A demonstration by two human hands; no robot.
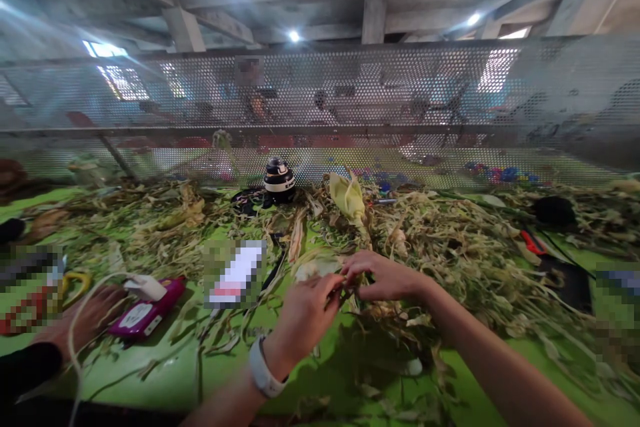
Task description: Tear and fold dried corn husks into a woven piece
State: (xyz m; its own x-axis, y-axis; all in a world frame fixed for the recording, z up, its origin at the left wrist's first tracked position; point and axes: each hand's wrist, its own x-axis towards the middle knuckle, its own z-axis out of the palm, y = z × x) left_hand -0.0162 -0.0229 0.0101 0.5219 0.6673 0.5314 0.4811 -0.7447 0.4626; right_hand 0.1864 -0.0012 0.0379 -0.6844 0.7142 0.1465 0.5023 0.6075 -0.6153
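Bare forearms (490, 340) reach touching hands (306, 313) (385, 277) among crinkled, stringy leaves (425, 220).

a green table (165, 377) carries scattered withered leaves and stalks (445, 240), a magenta device (146, 312) and a blurred, phone-like slab (237, 273).

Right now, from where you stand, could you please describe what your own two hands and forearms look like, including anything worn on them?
The left hand has a pale, whitish band around its wrist. The right hand shows nothing at its wrist. Both are ungloved, and no sleeve shows on either forearm.
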